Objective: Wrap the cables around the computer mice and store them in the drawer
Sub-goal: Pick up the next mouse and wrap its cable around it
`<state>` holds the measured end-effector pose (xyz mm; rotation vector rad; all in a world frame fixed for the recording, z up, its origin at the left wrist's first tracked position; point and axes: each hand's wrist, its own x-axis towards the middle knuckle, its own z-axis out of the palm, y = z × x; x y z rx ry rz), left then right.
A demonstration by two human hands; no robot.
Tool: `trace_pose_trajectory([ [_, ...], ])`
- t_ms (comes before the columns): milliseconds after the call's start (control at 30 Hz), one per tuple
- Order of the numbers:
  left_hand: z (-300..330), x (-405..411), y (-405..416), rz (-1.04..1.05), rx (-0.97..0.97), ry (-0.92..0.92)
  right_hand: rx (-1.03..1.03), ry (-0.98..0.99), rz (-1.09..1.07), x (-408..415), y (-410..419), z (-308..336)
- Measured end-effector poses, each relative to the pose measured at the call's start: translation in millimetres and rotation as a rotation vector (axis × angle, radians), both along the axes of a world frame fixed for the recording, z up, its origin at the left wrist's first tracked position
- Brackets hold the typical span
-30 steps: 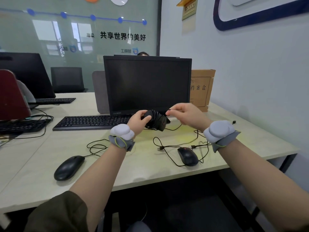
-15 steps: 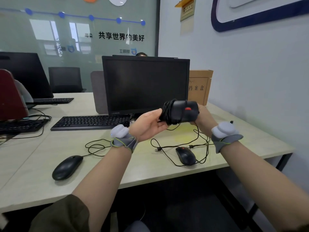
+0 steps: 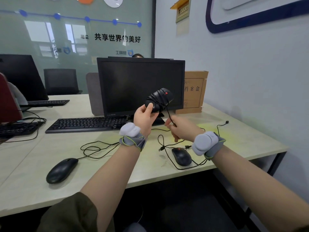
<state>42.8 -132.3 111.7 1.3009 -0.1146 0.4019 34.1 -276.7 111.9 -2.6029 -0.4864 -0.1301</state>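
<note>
Wrapped mouse [image 3: 158, 102]: black, red scroll wheel, cable wound round its body; held up in front of the monitor, above the counter.
Counter [image 3: 33, 164]: pale wood-grain top carrying all items below.
Monitor [image 3: 141, 87]: dark screen, upright behind the hands.
File box [image 3: 194, 92]: brown card, standing just right of the monitor.
Keyboard [image 3: 85, 124]: black, in front of the monitor.
Left hand [image 3: 144, 118]: fingers and thumb clamped on the wrapped mouse from below.
Right hand [image 3: 181, 129]: fingers pinched on the loose cable [image 3: 168, 114] running down from the wrapped mouse.
Flat mouse [image 3: 61, 169]: black, at counter's near left, cable unwound.
Small mouse [image 3: 181, 156]: black, near front edge, below the right wrist, cable lying loose around it.
</note>
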Motion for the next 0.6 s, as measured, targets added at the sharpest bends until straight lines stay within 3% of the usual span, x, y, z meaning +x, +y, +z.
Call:
trace_pose_trajectory([
  [167,1.9,11.1,7.2,0.092,0.029,0.049,0.001,-0.046,0.018,-7.2,5.7,10.8],
  [267,0.7,12.4,12.7,0.093,0.265,0.071,-0.029,-0.197,-0.034,-9.8,7.0,19.1],
  [400,1.3,10.8,20.7,-0.046,0.516,0.029,0.004,-0.226,-0.062,-8.5,1.7,28.0],
  [600,8.0,6.0,32.0,-0.267,0.513,0.077,0.19,-0.263,-0.047,-0.1,-3.9,32.1],
])
